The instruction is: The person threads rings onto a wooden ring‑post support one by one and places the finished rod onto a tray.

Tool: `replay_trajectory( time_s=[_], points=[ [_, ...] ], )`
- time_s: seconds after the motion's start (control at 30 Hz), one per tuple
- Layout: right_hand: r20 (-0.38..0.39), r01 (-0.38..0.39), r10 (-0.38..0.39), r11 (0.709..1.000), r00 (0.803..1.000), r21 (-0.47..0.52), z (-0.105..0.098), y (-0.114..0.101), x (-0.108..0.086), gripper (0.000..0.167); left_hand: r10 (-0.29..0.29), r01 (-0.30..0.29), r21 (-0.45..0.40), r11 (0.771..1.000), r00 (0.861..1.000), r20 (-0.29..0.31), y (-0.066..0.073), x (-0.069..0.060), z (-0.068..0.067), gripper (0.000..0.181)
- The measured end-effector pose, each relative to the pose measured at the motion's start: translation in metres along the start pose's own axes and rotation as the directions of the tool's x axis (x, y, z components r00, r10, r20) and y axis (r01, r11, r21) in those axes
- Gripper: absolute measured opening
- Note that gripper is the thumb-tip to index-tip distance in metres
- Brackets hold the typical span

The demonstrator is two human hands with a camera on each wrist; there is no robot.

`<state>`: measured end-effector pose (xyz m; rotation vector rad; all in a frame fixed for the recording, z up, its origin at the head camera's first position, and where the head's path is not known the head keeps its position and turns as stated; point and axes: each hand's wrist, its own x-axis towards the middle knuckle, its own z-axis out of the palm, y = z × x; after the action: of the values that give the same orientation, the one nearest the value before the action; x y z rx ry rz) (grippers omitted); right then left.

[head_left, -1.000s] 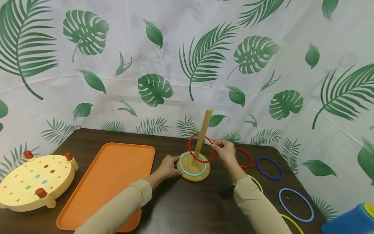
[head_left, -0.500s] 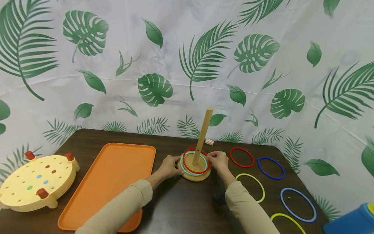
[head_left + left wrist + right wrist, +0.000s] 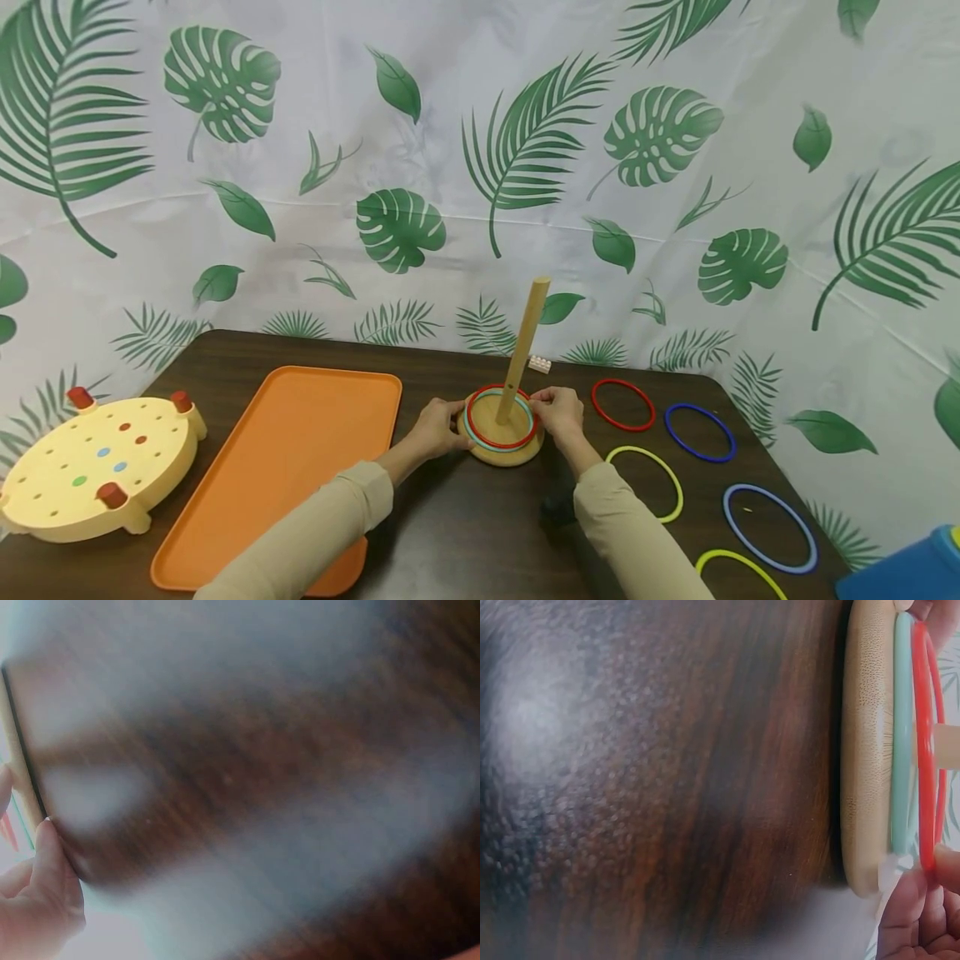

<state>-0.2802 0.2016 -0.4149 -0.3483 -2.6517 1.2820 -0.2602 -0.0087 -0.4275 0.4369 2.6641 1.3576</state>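
Note:
A round wooden base with a tall peg stands on the dark table. Around the peg, a mint-green ring lies on the base. Just over it is a red ring, also around the peg and slightly apart from the green one in the right wrist view. My right hand pinches the red ring's right side between thumb and fingers. With thumb and fingers spread along the base's left edge, my left hand grips it. The left wrist view catches only part of that hand and the base edge.
An orange tray lies left of the base, beside a yellow pegged disc. To the right lie another red ring, a dark blue ring, a light blue ring and two yellow rings. A white brick sits behind.
My right hand has lowered the red ring down the peg, from tilted partway up to nearly flat over the green ring. The left hand has stayed at the base.

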Motion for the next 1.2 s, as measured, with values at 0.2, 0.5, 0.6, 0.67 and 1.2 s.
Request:
replay_trajectory(
  time_s=[0.2,0.5,0.6,0.67,1.2],
  points=[
    [0.003,-0.002,0.002,0.999,1.0,-0.042,0.0014,0.0008,0.0,0.009,-0.001,0.001,0.003,1.0,1.0,-0.009,-0.0008,0.0005,0.0008,0.067],
    [0.003,0.019,-0.019,0.999,1.0,-0.049,0.004,0.003,-0.0008,0.011,-0.021,0.021,0.0,1.0,1.0,-0.005,-0.0009,0.001,0.0007,0.069],
    [0.008,0.001,0.0,0.999,1.0,-0.046,0.0048,0.0032,-0.0002,0.011,-0.022,0.022,0.006,1.0,1.0,-0.007,-0.0006,0.0009,0.0005,0.069],
    [0.01,-0.008,0.009,0.999,1.0,-0.041,0.0051,0.0032,-0.0004,0.01,-0.024,0.025,0.012,1.0,1.0,-0.012,-0.0001,0.0007,0.0003,0.068],
    [-0.005,0.019,-0.02,0.996,1.0,-0.086,0.0056,0.003,0.0003,0.01,-0.013,0.013,0.009,1.0,1.0,-0.015,-0.0002,-0.0004,0.0002,0.067]
  ],
)
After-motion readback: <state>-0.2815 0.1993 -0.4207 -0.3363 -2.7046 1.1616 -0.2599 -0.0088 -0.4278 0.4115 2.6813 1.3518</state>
